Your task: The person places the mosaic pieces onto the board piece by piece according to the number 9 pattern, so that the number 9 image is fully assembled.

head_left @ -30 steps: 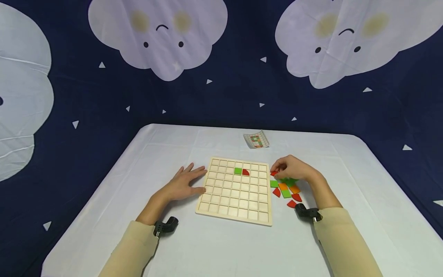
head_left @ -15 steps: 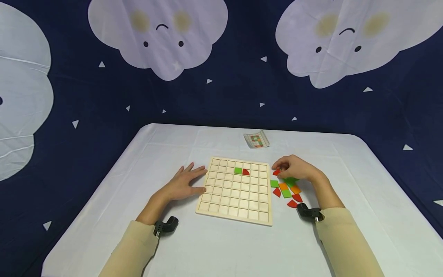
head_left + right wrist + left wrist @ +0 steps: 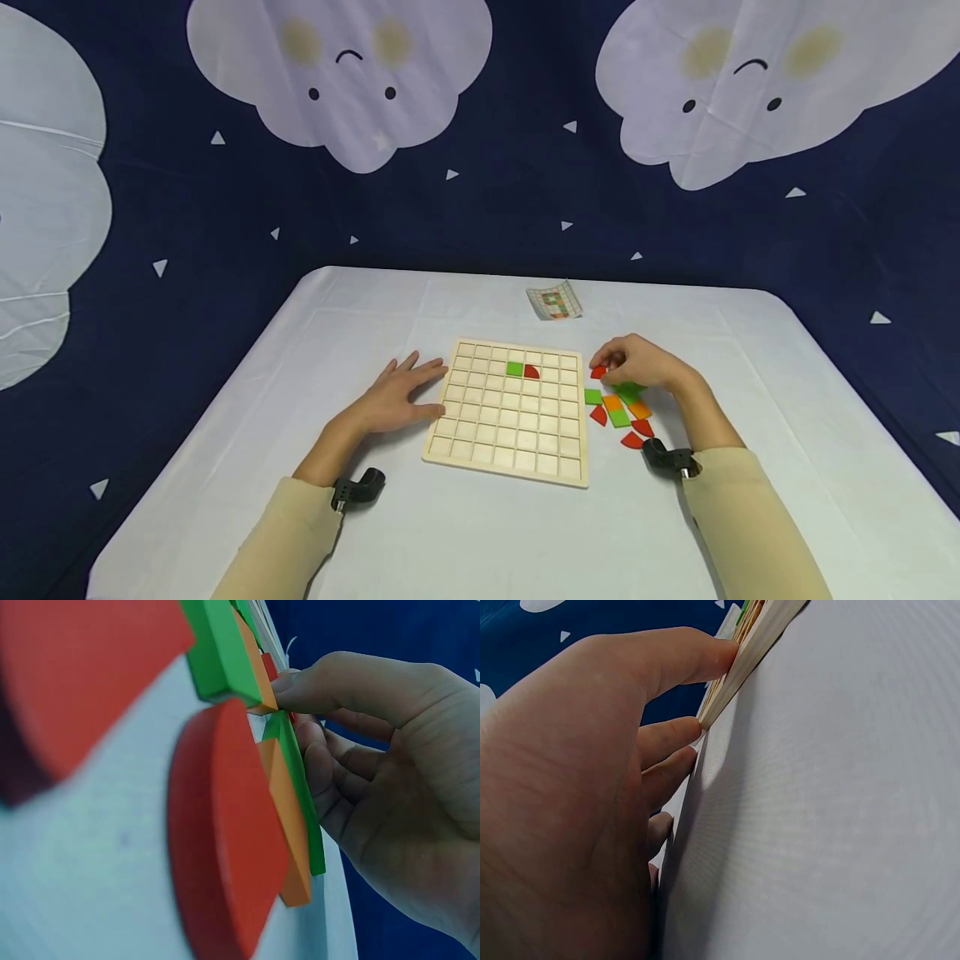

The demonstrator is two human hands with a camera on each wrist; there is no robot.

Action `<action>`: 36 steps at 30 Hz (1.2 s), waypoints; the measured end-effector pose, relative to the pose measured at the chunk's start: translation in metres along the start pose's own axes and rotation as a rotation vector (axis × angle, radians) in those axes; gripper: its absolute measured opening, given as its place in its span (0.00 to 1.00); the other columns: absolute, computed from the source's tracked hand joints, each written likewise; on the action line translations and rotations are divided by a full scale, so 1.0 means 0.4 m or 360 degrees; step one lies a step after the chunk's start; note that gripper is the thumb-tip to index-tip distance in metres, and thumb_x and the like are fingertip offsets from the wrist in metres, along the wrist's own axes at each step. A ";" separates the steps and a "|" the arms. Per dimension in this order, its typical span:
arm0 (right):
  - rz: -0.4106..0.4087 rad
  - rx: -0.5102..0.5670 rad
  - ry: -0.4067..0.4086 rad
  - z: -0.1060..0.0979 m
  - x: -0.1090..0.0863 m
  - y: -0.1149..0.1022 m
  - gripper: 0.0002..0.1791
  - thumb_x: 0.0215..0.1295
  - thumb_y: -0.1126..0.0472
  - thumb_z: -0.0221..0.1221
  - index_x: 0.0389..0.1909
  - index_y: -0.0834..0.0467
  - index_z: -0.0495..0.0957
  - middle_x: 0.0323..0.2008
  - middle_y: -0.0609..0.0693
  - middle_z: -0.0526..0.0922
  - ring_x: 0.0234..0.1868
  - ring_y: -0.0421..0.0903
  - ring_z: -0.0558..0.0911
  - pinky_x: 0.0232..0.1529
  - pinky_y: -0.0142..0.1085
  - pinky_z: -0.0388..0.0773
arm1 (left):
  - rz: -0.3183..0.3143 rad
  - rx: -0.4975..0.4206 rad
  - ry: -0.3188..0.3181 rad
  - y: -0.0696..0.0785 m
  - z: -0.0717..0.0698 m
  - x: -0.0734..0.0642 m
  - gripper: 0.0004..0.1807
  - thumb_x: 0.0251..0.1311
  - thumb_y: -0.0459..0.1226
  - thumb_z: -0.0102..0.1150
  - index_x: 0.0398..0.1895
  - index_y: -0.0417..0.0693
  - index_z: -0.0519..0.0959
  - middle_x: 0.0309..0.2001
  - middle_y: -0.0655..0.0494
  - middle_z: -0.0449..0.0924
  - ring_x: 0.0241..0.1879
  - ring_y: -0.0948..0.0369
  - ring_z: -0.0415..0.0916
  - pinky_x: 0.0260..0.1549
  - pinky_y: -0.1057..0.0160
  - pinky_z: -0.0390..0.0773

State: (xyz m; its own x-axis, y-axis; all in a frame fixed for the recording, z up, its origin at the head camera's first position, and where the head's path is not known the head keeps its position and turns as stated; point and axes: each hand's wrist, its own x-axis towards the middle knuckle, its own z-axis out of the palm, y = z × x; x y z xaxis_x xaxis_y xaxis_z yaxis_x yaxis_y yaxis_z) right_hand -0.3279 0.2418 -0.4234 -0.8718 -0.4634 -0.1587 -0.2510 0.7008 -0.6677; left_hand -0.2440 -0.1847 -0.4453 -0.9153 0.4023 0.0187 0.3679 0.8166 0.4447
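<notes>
A wooden grid board (image 3: 505, 423) lies on the white table. In its upper rows sit a green square (image 3: 514, 368) and a red quarter-circle piece (image 3: 531, 372). My left hand (image 3: 397, 400) has its fingers spread, thumb and fingertips at the board's left edge; the left wrist view shows thumb and index tips against the wooden rim (image 3: 750, 667). Right of the board, my right hand (image 3: 637, 362) pinches another red quarter-circle piece (image 3: 598, 372) between thumb and fingers, low over the loose pieces. In the right wrist view the thumb mostly hides that piece.
Loose pieces lie by the board's right side: green squares (image 3: 592, 397), orange squares (image 3: 639, 409) and red quarter-circles (image 3: 632, 440). A creased pattern card (image 3: 555, 301) lies behind the board. A dark blue cloth with clouds (image 3: 510, 208) hangs behind the table.
My right hand has shifted slightly to the right with the red piece, away from the board's edge, and the piece is turned a little. The left hand keeps its place.
</notes>
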 end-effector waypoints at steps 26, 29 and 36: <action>-0.0105 -0.0010 0.0139 0.005 0.012 -0.013 0.16 0.53 0.54 0.71 0.44 0.51 0.86 0.42 0.47 0.84 0.33 0.49 0.72 0.30 0.36 0.69 | 0.0019 -0.0025 0.0008 -0.002 -0.002 0.000 0.40 0.56 0.58 0.60 0.71 0.56 0.65 0.72 0.61 0.57 0.74 0.51 0.37 0.69 0.47 0.33; -0.0139 -0.0003 0.0125 0.010 0.013 -0.018 0.16 0.53 0.55 0.70 0.44 0.52 0.86 0.41 0.48 0.83 0.32 0.49 0.72 0.29 0.36 0.69 | 0.0019 -0.0017 0.0003 -0.002 -0.001 0.000 0.40 0.56 0.58 0.60 0.71 0.57 0.65 0.72 0.61 0.57 0.74 0.51 0.37 0.69 0.47 0.33; -0.0275 -0.0011 0.0106 0.024 0.027 -0.047 0.18 0.53 0.54 0.71 0.45 0.55 0.86 0.39 0.47 0.83 0.34 0.49 0.73 0.33 0.38 0.72 | 0.0000 -0.0006 -0.0002 -0.002 -0.001 -0.004 0.39 0.56 0.58 0.59 0.71 0.58 0.64 0.72 0.62 0.56 0.74 0.51 0.38 0.69 0.47 0.33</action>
State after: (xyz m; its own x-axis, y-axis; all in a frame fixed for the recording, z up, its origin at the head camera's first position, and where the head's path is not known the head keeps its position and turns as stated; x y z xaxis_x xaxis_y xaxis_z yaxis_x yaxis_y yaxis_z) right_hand -0.3286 0.2184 -0.4197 -0.8414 -0.5403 0.0069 -0.4021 0.6175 -0.6760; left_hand -0.2428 -0.1862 -0.4454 -0.9153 0.4025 0.0177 0.3671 0.8151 0.4482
